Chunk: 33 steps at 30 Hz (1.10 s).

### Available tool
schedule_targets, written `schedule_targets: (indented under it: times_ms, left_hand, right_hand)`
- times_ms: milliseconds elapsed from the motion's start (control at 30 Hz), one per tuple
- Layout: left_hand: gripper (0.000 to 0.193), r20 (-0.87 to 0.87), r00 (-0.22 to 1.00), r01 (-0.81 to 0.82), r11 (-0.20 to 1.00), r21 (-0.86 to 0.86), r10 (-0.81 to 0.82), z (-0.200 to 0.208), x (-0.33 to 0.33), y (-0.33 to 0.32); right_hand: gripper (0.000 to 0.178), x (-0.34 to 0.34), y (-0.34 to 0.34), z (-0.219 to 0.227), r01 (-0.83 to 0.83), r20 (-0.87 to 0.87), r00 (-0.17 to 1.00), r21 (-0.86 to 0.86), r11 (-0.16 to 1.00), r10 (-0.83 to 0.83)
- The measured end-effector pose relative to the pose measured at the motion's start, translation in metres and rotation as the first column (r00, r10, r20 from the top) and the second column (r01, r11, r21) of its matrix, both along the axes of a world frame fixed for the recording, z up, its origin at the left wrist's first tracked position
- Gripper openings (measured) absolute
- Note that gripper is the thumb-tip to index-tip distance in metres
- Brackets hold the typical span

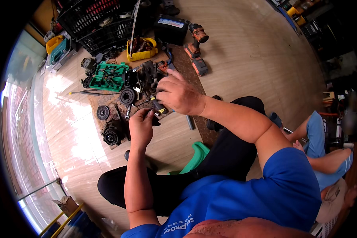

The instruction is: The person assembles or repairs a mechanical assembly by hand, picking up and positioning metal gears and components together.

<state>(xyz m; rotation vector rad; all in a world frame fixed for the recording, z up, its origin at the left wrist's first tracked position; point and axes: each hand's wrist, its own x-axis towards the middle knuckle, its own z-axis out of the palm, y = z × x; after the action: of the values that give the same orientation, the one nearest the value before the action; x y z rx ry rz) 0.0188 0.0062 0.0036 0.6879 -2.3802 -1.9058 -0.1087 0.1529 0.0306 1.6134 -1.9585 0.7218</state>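
Note:
My left hand (140, 126) is closed, thumb and fingers pinching a small dark part (156, 120) whose kind I cannot make out. Just above and to the right, my right hand (177, 93) has its fingers curled over the parts; whatever they hold is hidden. Below them on the floor lies a dirty brown board (96, 104) covered with greasy machine parts. Left of my hands are a black pulley wheel (127, 96), a smaller ribbed disc (103, 112) and a round black motor-like part (112, 137). A blue-handled tool bar (190, 122) lies below my right hand.
A green tool case (109, 76) lies beyond, with a yellow tub (142, 49), black crates (103, 33) and a black battery (171, 29) behind. An orange cordless drill (195, 48) stands at the right. Near my knees is a green plastic stool (198, 158). Another person's legs (315, 135) are at the right.

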Motion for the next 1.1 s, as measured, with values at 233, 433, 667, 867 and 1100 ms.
schedule_targets:
  times_ms: [233, 433, 667, 867, 1100]
  left_hand:
    - [0.018, -0.045, 0.997, -0.048, 0.959, 0.280, 0.064, -0.006, 0.000, -0.004]
    - [0.018, -0.057, 0.998, 0.010, 0.946, 0.324, 0.009, -0.012, 0.000, -0.002]
    - [0.016, -0.041, 0.997, 0.071, 0.994, 0.085, -0.068, -0.006, 0.002, 0.005]
    - [0.014, -0.026, 0.992, 0.123, 0.992, -0.019, -0.123, -0.002, 0.005, 0.007]
    - [0.013, -0.090, 0.981, 0.164, 0.984, -0.067, -0.170, 0.007, 0.009, 0.007]
  right_hand:
    - [0.018, 0.013, 0.008, 0.007, -0.010, 0.629, 0.775, 0.093, 0.996, -0.051]
    - [0.017, 0.015, 0.002, -0.007, -0.050, 0.948, 0.306, 0.107, 0.993, -0.086]
    - [0.013, 0.011, 0.002, -0.015, -0.115, 0.816, 0.578, 0.065, 0.991, 0.014]
    - [0.012, 0.007, 0.001, -0.014, -0.174, 0.818, 0.574, 0.087, 0.981, 0.030]
    - [0.014, 0.007, -0.003, -0.009, -0.119, 0.951, 0.271, 0.183, 0.976, -0.145]
